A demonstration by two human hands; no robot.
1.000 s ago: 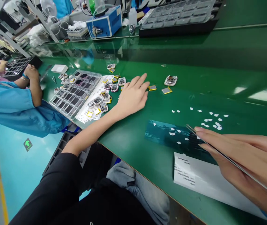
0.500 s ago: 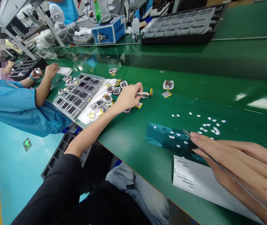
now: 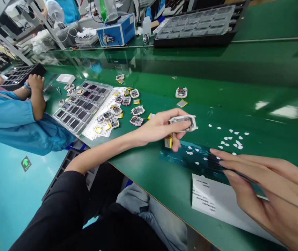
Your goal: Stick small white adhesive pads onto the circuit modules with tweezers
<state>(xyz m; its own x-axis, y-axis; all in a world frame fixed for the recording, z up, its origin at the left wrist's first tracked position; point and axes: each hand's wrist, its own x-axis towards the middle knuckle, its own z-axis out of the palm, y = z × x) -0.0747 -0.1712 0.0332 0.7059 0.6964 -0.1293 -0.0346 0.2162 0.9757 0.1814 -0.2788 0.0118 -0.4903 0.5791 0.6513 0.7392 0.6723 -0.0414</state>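
My left hand [image 3: 159, 127] grips a small white watch-like housing [image 3: 182, 123] with a circuit board inside, and a yellow-edged battery [image 3: 168, 142] hangs below it. Thumb and fingers wrap the housing, raised above the left end of a dark teal film strip [image 3: 175, 156]. Tweezers [image 3: 289, 201] lie in my right hand [image 3: 272, 181], over the film's right part; their tips are hard to make out. Small white stickers [image 3: 189, 152] dot the film, and more white pieces [image 3: 238, 143] lie on the green bench behind it. Under my right hand is a printed white sheet [image 3: 211, 198].
Several similar housings [image 3: 136, 121] with batteries lie to the left, some on paper beside a clear compartment tray [image 3: 77, 108]. One housing [image 3: 181, 92] sits apart. A blue-sleeved co-worker [image 3: 20, 118] sits at left. Behind stand a blue box [image 3: 120, 31] and a black tray [image 3: 191, 40].
My left hand has carried the housing away from the cluster, rightward and nearer the film. My right hand's fingers have shifted slightly on the tweezers. The co-worker's hands have moved closer together.
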